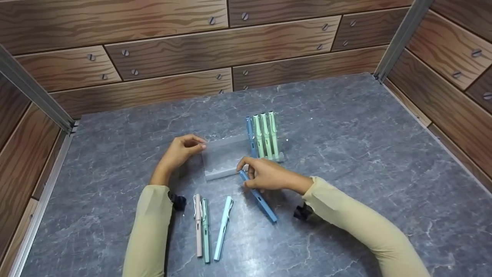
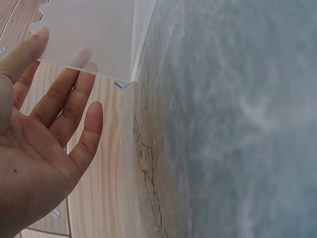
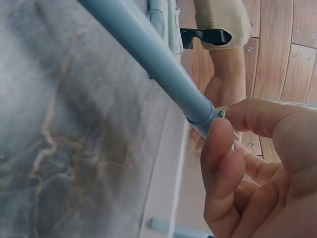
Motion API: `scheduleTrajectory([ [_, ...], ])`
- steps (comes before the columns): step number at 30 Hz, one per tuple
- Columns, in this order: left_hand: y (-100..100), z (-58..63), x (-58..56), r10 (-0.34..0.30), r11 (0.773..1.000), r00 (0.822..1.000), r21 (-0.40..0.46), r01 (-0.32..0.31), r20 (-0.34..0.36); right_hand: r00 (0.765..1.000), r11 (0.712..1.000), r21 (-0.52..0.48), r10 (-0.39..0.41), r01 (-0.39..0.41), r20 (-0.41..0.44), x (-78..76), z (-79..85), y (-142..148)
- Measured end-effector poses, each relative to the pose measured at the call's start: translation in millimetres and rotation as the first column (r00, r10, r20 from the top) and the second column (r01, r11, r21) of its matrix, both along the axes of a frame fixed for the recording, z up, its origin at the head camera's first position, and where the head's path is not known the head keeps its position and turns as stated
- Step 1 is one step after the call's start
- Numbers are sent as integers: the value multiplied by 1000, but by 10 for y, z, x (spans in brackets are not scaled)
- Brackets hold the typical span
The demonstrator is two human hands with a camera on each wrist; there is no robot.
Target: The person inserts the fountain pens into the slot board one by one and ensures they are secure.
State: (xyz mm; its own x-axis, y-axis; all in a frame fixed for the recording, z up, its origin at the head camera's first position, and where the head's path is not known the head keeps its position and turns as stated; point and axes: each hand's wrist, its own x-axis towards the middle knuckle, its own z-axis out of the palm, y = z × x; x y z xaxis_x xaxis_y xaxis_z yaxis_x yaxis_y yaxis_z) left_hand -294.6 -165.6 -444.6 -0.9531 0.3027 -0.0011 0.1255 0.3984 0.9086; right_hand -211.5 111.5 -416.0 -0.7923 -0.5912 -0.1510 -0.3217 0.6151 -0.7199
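A clear plastic pen tray (image 1: pixel 225 154) with notched ends lies on the table. My left hand (image 1: pixel 182 152) pinches its left edge; in the left wrist view the thumb (image 2: pixel 38 44) is on one face and fingertips show through from behind. Three light green pens (image 1: pixel 266 134) and a blue pen (image 1: pixel 250 134) lie side by side at the tray's right. Over the tray's front edge, my right hand (image 1: pixel 267 174) pinches another blue pen (image 1: pixel 263 204) near its upper end. That pen slants toward the front right, and its barrel (image 3: pixel 153 62) crosses the right wrist view.
Nearer the front lie a greyish-pink pen (image 1: pixel 198 227), a dark green pen (image 1: pixel 206 232) beside it, and a light blue pen (image 1: pixel 223 229) a little apart. Wood-patterned walls (image 1: pixel 173 54) with metal corner posts (image 1: pixel 399 38) enclose the grey marbled table (image 1: pixel 338 127).
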Motion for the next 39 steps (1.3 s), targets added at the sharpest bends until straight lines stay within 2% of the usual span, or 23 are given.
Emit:
scheduleTrajectory([
  [8, 57, 269, 177, -17, 1000, 1000, -8, 17, 1, 998, 996, -54, -67, 66, -20, -36, 118, 31],
  [12, 53, 236, 152, -17, 1000, 999, 11, 16, 30, 995, 991, -95, -98, 97, -9, -57, 155, 54],
  [15, 31, 141, 96, -16, 999, 999, 29, 15, 42, 994, 985, -133, -112, 110, -6, -71, 177, 70],
  [20, 0, 2, 14, -5, 1000, 1000, 16, 5, 18, 992, 973, -200, -124, 119, -11, -103, 227, 94],
  [28, -13, 2, -2, -2, 1000, 1000, 17, 2, -5, 980, 952, -248, -196, 179, -45, -173, 338, 53],
  [39, -5, -4, 8, 6, 1000, 1000, -14, -6, 0, 951, 920, -317, -280, 228, -128, -262, 332, 47],
])
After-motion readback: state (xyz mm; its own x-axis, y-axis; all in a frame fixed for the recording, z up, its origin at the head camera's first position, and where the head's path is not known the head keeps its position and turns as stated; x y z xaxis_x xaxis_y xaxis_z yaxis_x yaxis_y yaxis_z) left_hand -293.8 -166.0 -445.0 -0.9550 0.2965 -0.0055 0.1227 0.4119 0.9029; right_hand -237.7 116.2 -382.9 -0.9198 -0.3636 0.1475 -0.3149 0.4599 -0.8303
